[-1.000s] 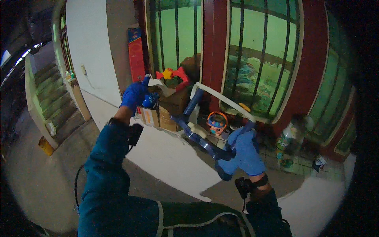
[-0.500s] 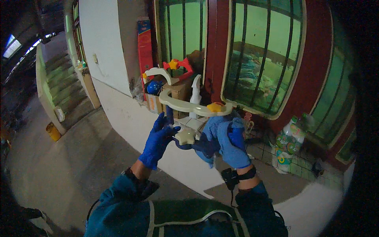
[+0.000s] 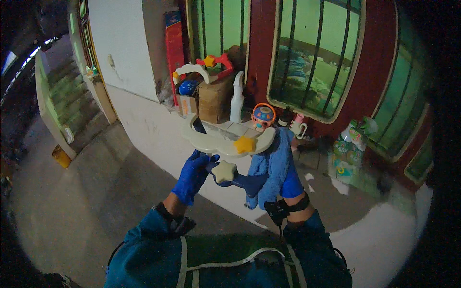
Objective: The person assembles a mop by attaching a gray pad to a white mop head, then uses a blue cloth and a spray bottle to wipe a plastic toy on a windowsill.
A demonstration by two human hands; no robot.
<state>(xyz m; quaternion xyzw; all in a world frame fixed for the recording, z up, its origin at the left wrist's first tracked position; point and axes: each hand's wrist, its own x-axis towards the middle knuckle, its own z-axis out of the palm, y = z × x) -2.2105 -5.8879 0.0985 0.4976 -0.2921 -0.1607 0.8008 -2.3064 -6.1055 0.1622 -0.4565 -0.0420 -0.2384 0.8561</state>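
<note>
Before me is a plastic toy frame (image 3: 211, 141), with a wavy cream bar bearing a yellow star (image 3: 244, 144) and a dark blue lower part with a cream star (image 3: 224, 172). My left hand (image 3: 191, 176), in a blue glove, is closed round the dark blue part at its left side. My right hand (image 3: 290, 182), also gloved, grips a fluffy light blue cloth (image 3: 269, 168) pressed round the frame's right end. That cloth hides most of its fingers and the end of the frame.
Beyond the frame, a tiled ledge holds a cardboard box (image 3: 214, 101), a white spray bottle (image 3: 237, 98), a round toy with an orange handle (image 3: 263, 116) and green-labelled bottles (image 3: 348, 149). Another cream toy arch (image 3: 193, 69) lies atop the box. Barred windows (image 3: 314, 57) stand behind; stairs (image 3: 74, 96) rise at left.
The toy frame has tilted and come down slightly, its cream bar now nearer to me. Its right end and the cloth have turned, and the round toy behind has come into sight.
</note>
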